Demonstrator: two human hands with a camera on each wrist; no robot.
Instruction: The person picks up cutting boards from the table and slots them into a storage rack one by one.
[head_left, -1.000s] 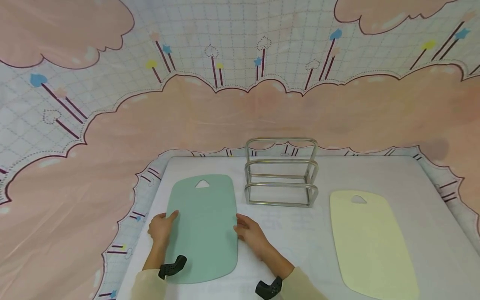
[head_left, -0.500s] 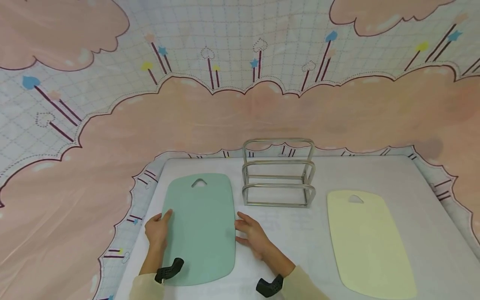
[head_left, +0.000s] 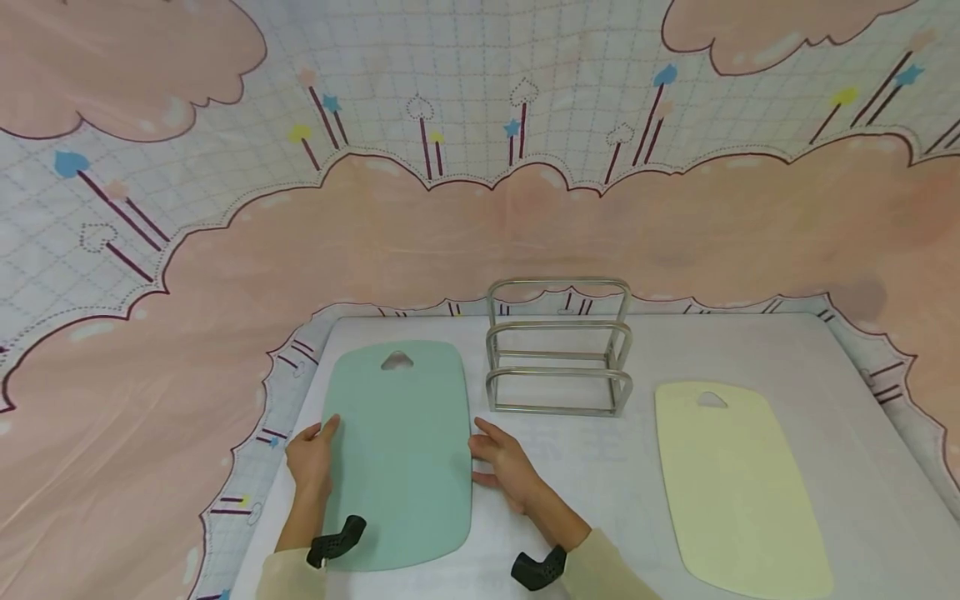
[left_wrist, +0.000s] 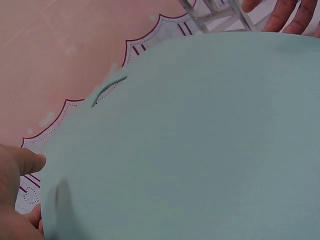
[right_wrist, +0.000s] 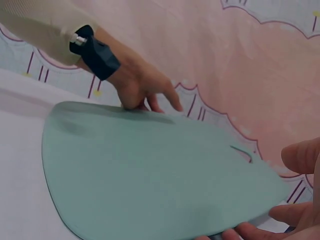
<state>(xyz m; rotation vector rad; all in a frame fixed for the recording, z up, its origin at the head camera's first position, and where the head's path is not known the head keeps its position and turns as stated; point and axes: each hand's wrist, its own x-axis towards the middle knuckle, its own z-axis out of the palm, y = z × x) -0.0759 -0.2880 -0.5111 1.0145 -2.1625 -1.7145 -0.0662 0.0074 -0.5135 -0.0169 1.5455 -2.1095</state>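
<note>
A pale green cutting board (head_left: 397, 467) with a triangular hole near its far end is between my two hands. My left hand (head_left: 309, 458) grips its left edge, thumb at the top side and fingers partly hidden behind the edge in the left wrist view. At the opposite edge, the fingers of my right hand (head_left: 510, 471) touch the board, while the thumb (right_wrist: 301, 156) stands apart from it in the right wrist view. The board's far end is tilted up off the white tabletop. Behind it, to the right, stands a metal wire rack (head_left: 558, 373) with several upright loops.
A pale yellow cutting board (head_left: 738, 492) lies flat at the right of the white table (head_left: 570, 517). A printed cloth (head_left: 480, 242) with cloud shapes hangs behind the table and down its left side.
The green board's far end has risen, and its hole now shows darker. Both hands have shifted slightly with it; my left thumb sits nearer the edge. The rack and yellow board stayed put.
</note>
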